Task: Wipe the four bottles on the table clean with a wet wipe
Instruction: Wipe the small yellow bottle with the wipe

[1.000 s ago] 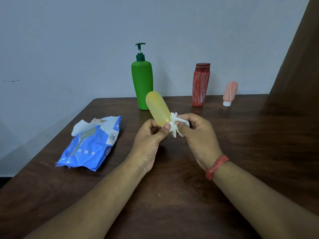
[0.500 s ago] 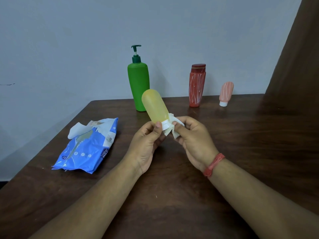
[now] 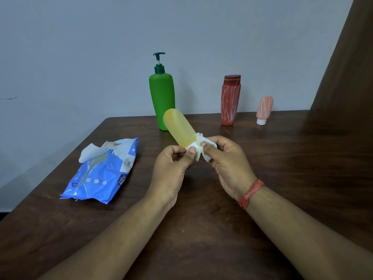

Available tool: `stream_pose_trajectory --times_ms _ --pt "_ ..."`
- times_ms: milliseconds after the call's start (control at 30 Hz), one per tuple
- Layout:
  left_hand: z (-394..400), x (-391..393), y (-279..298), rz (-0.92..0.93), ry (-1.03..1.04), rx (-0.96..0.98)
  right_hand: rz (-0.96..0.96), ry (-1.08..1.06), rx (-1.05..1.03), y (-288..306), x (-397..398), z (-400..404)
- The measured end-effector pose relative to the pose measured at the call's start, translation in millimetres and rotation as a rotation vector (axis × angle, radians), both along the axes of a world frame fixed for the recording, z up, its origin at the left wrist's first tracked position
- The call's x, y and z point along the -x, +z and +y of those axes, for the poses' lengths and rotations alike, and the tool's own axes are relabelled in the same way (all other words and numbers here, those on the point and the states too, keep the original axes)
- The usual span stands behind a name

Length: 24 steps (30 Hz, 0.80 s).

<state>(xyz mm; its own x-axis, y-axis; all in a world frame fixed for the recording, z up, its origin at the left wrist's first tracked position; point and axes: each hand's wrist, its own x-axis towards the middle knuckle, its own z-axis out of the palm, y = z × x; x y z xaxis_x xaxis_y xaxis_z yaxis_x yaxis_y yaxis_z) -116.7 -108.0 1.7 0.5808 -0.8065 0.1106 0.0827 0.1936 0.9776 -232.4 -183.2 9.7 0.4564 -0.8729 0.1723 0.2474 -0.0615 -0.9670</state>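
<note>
While held off the table (image 3: 282, 162) at centre, yellow bottle (image 3: 178, 129) tilts toward 11 o'clock, cap end low. Left hand (image 3: 171, 168) pinches cap end w/ thumb & fingers; right hand (image 3: 228, 164) grips wet wipe (image 3: 201, 153) bunched round cap. Step: wiping bottle no. 1, cap area. Green pump bottle (image 3: 162, 102) at 12, red bottle (image 3: 230, 102) and pink bottle (image 3: 264, 109) at 1–2, seemingly unwiped. Next: run wipe up body, then set down & swap.
</note>
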Motion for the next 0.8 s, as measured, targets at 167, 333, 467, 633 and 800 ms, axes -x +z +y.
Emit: stream_pose_trajectory --times_ms 167,333,467,633,800 --pt "-0.7 -4.1 -2.4 0.005 -0.114 0.02 -0.108 0.106 -0.293 6.6 4.0 -0.1" --pt "-2.1 -4.2 -4.6 -0.109 -0.129 0.023 -0.151 0.203 -0.448 7.7 6.1 -2.3" --pt "-4.0 -5.4 -6.8 -0.118 -0.099 0.045 -0.082 0.13 -0.335 5.3 2.5 -1.4" --pt "-6.8 -6.1 -5.3 -0.131 -0.037 0.067 0.007 0.003 -0.093 -0.1 -2.4 2.3" --pt "-10.1 -4.9 -7.4 -0.113 -0.006 0.064 0.228 -0.222 0.356 -1.5 0.2 1.8"
